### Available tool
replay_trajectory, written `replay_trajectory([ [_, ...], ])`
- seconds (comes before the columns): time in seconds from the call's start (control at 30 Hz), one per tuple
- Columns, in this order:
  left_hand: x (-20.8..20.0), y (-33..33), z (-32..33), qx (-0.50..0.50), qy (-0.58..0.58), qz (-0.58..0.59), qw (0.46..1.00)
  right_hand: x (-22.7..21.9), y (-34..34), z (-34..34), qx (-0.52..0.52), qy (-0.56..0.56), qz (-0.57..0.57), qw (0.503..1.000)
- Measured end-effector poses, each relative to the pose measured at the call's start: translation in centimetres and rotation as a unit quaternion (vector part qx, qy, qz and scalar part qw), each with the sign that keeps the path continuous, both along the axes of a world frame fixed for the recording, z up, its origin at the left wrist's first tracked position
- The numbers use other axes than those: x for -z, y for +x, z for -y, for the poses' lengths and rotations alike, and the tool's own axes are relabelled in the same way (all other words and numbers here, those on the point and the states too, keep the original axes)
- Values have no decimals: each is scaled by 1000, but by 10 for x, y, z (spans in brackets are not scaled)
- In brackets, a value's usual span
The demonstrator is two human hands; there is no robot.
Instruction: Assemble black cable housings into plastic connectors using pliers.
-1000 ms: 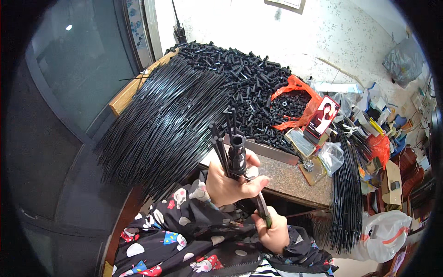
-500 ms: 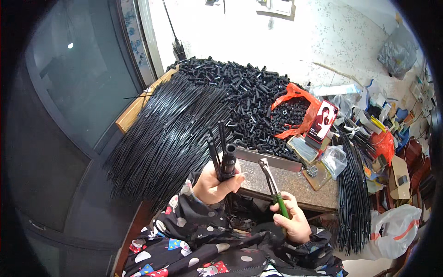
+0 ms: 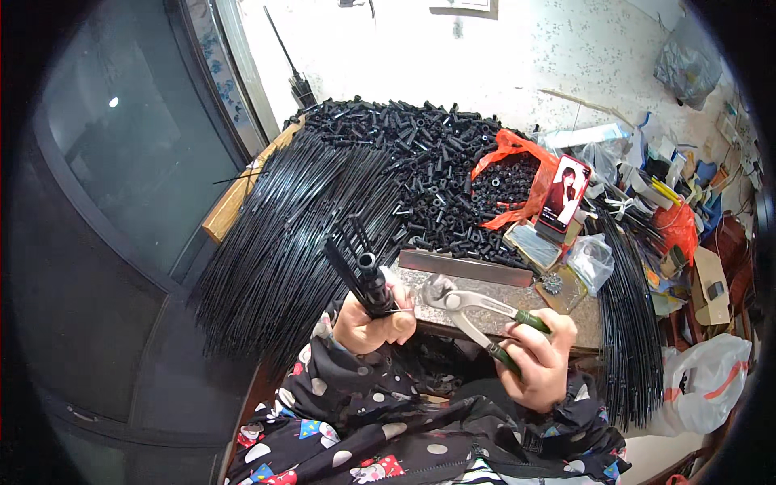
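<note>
In the middle, my left hand (image 3: 362, 330) is closed around a black tubular part (image 3: 371, 283), its hollow round end pointing up. Several thin black rods (image 3: 343, 257) stick up from the same grip, leaning left. To its right, my right hand (image 3: 543, 368) grips pliers (image 3: 478, 302) with green handles. Those handles are spread apart, and the metal head points left toward the tubular part without touching it. The fingers of my right hand wrap around both handles. Both hands are held over the near edge of the speckled tabletop (image 3: 566, 327).
A large heap of black tubular pieces (image 3: 396, 133) covers the back of the table. Long thin black rods (image 3: 291, 234) lie at left, against a wooden board (image 3: 242, 194). A flat metal bar (image 3: 465, 267), red bag (image 3: 517, 145), phone (image 3: 563, 194) and another rod bundle (image 3: 630, 347) are beyond and right.
The pliers have turned from upright to pointing left, and their handles have spread. My right hand has risen slightly. My left hand has tilted the black parts a little left.
</note>
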State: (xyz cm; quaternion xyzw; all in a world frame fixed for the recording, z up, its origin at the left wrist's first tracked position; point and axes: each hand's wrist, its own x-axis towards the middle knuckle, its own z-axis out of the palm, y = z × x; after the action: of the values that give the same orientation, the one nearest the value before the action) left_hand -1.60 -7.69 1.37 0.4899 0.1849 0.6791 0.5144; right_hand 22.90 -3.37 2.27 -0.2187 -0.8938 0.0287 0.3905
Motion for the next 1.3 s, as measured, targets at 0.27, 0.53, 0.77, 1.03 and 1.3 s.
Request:
replay_trajectory([
  [0.27, -2, 3, 1, 28, -26, 13, 999, -13, 1, 1, 55, 98, 38, 993],
  [0.53, -1, 0, -2, -111, -23, -87, 990, -1, 0, 1, 42, 31, 28, 998],
  [0.77, 0, 3, -6, 25, 8, -28, 999, -14, 6, 1, 91, 173, 78, 978],
  [1.03, 1, 7, -4, -92, -10, -57, 994, -31, 14, -13, -70, 23, 39, 997],
  [1.3, -12, 22, -11, -70, -27, -71, 995, 59, 15, 13, -338, -875, -102, 332],
])
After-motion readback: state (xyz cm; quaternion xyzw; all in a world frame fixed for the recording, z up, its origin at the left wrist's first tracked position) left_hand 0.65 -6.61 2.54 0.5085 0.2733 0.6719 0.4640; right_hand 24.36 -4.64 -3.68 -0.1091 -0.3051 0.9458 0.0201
